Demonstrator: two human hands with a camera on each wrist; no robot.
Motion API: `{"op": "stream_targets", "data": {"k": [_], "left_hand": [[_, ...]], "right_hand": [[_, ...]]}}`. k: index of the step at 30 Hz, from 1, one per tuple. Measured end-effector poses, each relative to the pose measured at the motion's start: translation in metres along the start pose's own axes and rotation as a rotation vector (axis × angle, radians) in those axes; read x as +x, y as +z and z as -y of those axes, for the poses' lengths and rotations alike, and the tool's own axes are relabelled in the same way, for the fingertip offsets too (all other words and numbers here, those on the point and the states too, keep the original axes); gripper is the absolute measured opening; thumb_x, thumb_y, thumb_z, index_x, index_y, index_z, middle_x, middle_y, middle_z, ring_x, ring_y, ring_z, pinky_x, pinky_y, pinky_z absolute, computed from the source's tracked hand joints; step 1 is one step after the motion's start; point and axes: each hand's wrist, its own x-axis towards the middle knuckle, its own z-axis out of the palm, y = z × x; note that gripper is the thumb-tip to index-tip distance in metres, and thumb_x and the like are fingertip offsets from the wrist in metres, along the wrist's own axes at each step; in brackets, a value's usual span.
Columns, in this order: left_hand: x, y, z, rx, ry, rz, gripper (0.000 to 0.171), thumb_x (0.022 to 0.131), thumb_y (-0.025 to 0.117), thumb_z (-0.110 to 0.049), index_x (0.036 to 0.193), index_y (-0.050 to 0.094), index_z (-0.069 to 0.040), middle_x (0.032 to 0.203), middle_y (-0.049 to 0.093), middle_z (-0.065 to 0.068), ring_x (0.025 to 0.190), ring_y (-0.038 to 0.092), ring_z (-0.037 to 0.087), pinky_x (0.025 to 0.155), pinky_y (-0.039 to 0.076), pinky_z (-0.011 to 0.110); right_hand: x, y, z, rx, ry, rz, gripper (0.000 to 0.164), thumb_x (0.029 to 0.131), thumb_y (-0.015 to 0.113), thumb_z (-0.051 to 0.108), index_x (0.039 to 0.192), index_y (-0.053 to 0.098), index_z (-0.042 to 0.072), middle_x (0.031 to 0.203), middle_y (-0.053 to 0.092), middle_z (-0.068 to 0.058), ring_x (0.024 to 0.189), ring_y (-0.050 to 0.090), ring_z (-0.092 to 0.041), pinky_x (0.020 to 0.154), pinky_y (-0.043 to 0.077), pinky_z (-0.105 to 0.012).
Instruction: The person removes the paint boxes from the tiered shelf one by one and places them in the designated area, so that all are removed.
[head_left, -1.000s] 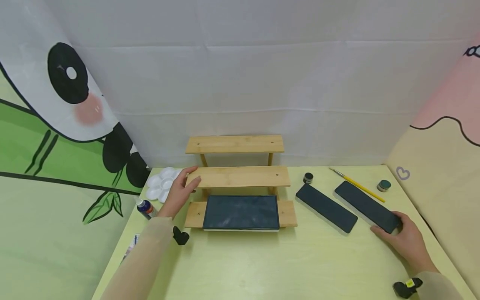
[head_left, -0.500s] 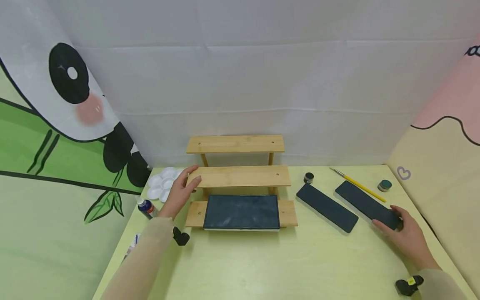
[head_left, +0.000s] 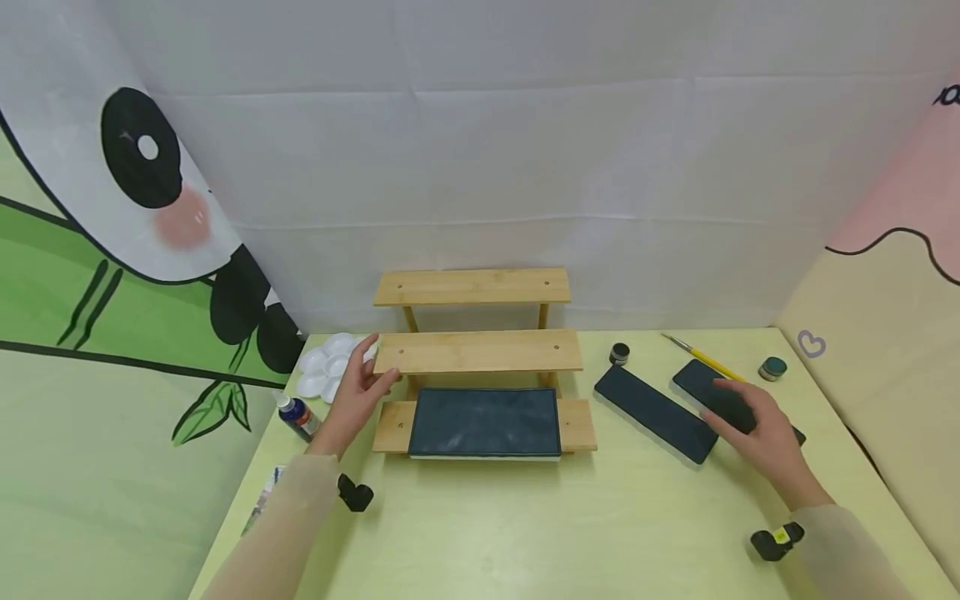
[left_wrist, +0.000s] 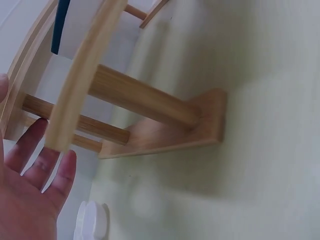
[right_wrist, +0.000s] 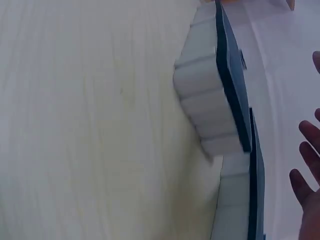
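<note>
A three-tier bamboo stand point(head_left: 480, 352) holds a wide dark-topped box point(head_left: 483, 423) on its lowest board. My left hand point(head_left: 351, 400) is at the left end of the middle board, thumb and fingers apart. In the left wrist view those fingers point(left_wrist: 62, 177) extend loosely beside the board ends. My right hand point(head_left: 767, 442) hovers over the rightmost long dark-topped box point(head_left: 701, 383), fingers spread, holding nothing and covering part of it. A second long box point(head_left: 656, 415) lies parallel on its left. In the right wrist view the boxes show white ribbed sides point(right_wrist: 205, 95).
A yellow-handled paintbrush point(head_left: 716, 367) lies behind the right box, between two small paint jars, one dark point(head_left: 619, 354) and one green point(head_left: 772, 368). Left of the stand are a white flower-shaped palette point(head_left: 326, 367) and a blue bottle point(head_left: 297, 417). A white cloth point(head_left: 480, 167) hangs behind.
My right hand has let go of the near end of the rightmost box and moved left and up over it. My left hand has loosened from the middle board's end, shifting slightly left.
</note>
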Motion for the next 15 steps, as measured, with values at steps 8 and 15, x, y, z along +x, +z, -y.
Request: {"op": "stream_targets", "data": {"k": [8,15], "left_hand": [[-0.018,-0.001,0.018,-0.022,-0.043,-0.028,0.078,0.106,0.066,-0.03,0.165,0.015,-0.031,0.148,0.053,0.023,0.124,0.061,0.024,0.096,0.047,0.016],[-0.033,0.0,0.028,-0.052,0.011,-0.039,0.068,0.106,0.065,-0.025,0.16,0.024,-0.015,0.148,0.052,0.028,0.114,0.065,0.015,0.095,0.049,0.018]], "right_hand": [[0.016,0.032,0.04,-0.003,-0.146,0.09,0.06,0.093,0.083,0.028,0.147,0.058,0.02,0.145,0.058,-0.003,0.136,0.046,-0.019,0.107,0.036,-0.035],[0.025,0.063,0.067,0.076,-0.209,0.192,0.059,0.094,0.082,0.027,0.146,0.059,0.014,0.144,0.059,-0.001,0.136,0.048,-0.027,0.111,0.036,-0.041]]}}
